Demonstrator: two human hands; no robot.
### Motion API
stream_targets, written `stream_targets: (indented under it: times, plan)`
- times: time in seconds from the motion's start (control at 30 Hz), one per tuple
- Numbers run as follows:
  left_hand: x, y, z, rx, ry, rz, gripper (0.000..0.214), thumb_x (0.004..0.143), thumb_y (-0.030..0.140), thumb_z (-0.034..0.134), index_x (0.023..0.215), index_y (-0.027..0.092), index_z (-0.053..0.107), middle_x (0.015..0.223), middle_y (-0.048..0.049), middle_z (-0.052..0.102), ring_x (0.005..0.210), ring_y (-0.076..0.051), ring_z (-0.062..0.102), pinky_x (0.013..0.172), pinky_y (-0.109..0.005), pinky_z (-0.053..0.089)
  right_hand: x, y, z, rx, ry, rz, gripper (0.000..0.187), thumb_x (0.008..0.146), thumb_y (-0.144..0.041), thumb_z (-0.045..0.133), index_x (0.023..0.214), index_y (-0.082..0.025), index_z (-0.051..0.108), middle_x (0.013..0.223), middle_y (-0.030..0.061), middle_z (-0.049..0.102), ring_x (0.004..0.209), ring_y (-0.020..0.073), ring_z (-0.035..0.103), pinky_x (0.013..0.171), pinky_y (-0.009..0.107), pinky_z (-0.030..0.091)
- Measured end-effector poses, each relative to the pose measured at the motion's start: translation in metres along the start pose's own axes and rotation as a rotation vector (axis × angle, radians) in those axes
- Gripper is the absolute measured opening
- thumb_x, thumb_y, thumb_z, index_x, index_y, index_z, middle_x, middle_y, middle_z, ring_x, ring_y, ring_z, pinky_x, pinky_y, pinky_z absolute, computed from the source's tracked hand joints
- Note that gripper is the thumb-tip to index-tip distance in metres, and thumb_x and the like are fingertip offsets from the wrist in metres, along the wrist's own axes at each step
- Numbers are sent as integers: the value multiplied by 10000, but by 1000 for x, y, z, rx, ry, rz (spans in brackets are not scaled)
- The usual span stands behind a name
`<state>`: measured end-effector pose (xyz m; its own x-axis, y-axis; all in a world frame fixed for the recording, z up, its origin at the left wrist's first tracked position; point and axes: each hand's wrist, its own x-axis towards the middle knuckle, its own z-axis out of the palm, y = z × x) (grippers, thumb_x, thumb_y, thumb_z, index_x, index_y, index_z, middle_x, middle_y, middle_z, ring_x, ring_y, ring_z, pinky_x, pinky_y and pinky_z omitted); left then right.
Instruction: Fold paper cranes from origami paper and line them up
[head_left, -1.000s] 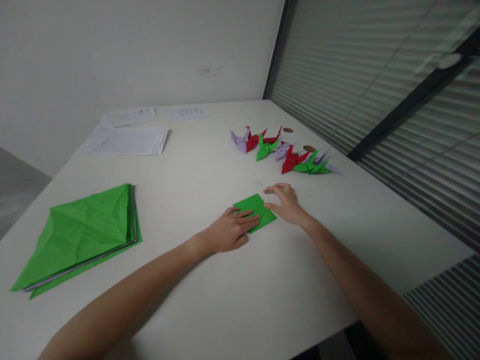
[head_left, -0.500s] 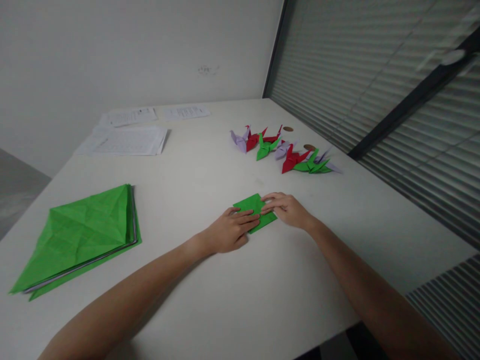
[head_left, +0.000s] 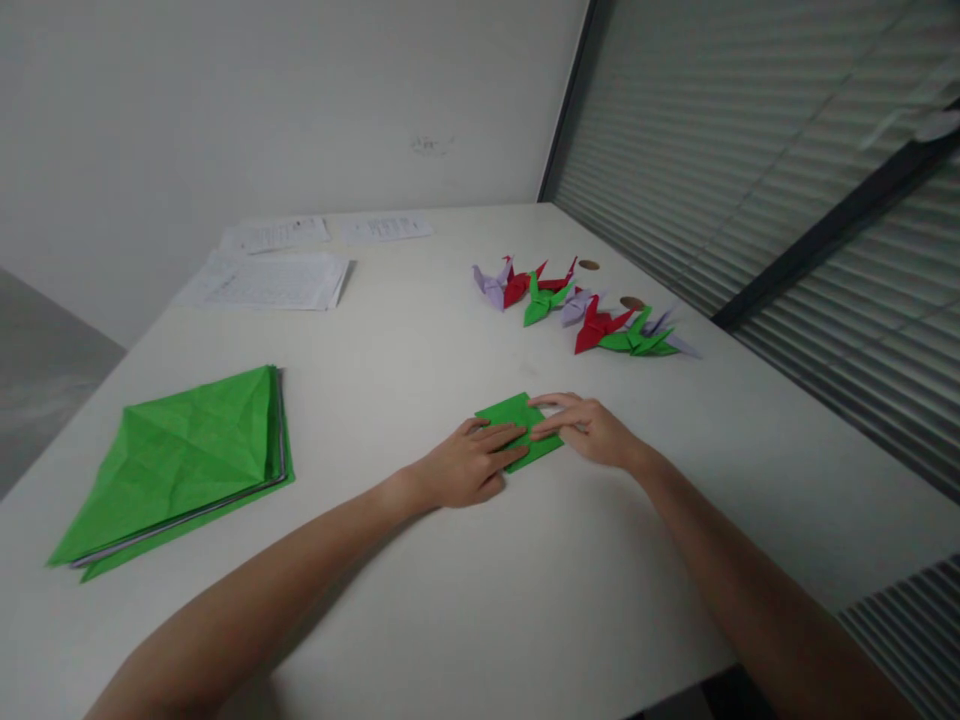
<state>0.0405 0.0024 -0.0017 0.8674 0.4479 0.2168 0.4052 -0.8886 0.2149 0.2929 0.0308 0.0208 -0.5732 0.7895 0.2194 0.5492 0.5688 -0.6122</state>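
Left grip (head_left: 469, 465) and right grip (head_left: 592, 430) lie flat and unclenched, fingertips pressing the small folded green paper square (head_left: 512, 412) (just below frame centre) onto the plain white counter (head_left: 420, 360).

Looks forward and down from head height across the white rectangular table (head_left: 420, 620). Sits close over both bare forearms, with the left hand (head_left: 461, 468) and right hand (head_left: 592, 432) near frame centre. Faces the plain white wall (head_left: 225, 120) at the far end, with grey slatted window blinds (head_left: 750, 150) along the right edge.
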Motion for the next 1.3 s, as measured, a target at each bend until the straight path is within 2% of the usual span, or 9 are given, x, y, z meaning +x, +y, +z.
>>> stream_targets:
  times: [0.13, 0.4, 0.6, 0.77, 0.93, 1.0, 1.07, 1.17, 1.3]
  plan:
    - [1, 0, 0, 35, -10, -12, 484, 887, 249, 446, 1361, 161, 480, 1490, -183, 394, 1366, -272, 399, 1097, -445, 296, 1, 0, 0, -77, -57, -23, 428, 743, -47, 446, 884, -266, 786, 1203, 66, 682, 1156, 228, 606, 953, 436, 503]
    - [0, 0, -2, 63, -31, -5, 462, 903, 263, 438, 1350, 164, 497, 1481, -179, 410, 1358, -267, 412, 1094, -448, 296, -1, 9, -4, -193, 58, 13, 395, 782, -60, 463, 886, -260, 788, 1224, 85, 667, 1095, 233, 625, 947, 448, 496]
    - [-2, -1, -5, 34, -34, 6, 486, 905, 239, 434, 1386, 169, 454, 1483, -173, 410, 1367, -269, 403, 1100, -454, 293, 1, -9, 3, -131, -84, -106, 474, 725, -1, 450, 935, -270, 779, 1212, 70, 677, 1180, 228, 585, 980, 439, 474]
    - [-5, -3, -7, 1, -30, 15, 440, 907, 232, 427, 1333, 150, 499, 1489, -174, 399, 1369, -266, 402, 1105, -454, 293, 3, 12, -8, -226, -2, -84, 424, 741, -13, 480, 886, -264, 789, 1108, 68, 723, 1133, 240, 615, 972, 434, 479]
    - [-6, -6, -12, -54, 24, 36, 245, 910, 323, 475, 1043, 164, 605, 1348, -107, 578, 1311, -236, 472, 1136, -437, 262, 3, 16, -4, -172, 118, -136, 455, 785, -10, 448, 1030, -247, 750, 1111, 57, 723, 1094, 213, 620, 940, 416, 492]
    - [-5, -4, -15, 6, 53, 37, 254, 928, 366, 464, 994, 167, 608, 1239, -100, 648, 1297, -251, 479, 1114, -453, 278, 5, 6, 5, -131, 30, -231, 475, 798, -15, 452, 1122, -249, 708, 1119, 38, 723, 1157, 212, 579, 970, 418, 469]
    - [-3, 1, -17, 116, 65, -13, 315, 955, 396, 430, 1076, 159, 598, 1174, -120, 670, 1262, -278, 499, 1038, -474, 339, 7, -7, 13, -171, -47, -259, 413, 808, -54, 506, 1115, -247, 703, 1093, 43, 728, 1095, 215, 598, 953, 419, 464]
    - [-1, 13, -14, 241, 46, -147, 420, 971, 442, 406, 1207, 126, 550, 1176, -160, 651, 1139, -297, 561, 894, -452, 422, 8, -23, 22, -321, -72, -182, 210, 838, -157, 584, 970, -210, 739, 899, 69, 720, 894, 216, 617, 839, 392, 469]
    - [-3, 21, -4, 225, 38, -179, 560, 938, 576, 392, 1168, 100, 578, 1273, -184, 585, 1166, -321, 531, 926, -464, 428, 8, -24, 28, -330, 27, -14, 174, 893, -216, 560, 970, -182, 712, 807, 54, 663, 775, 181, 604, 754, 317, 465]
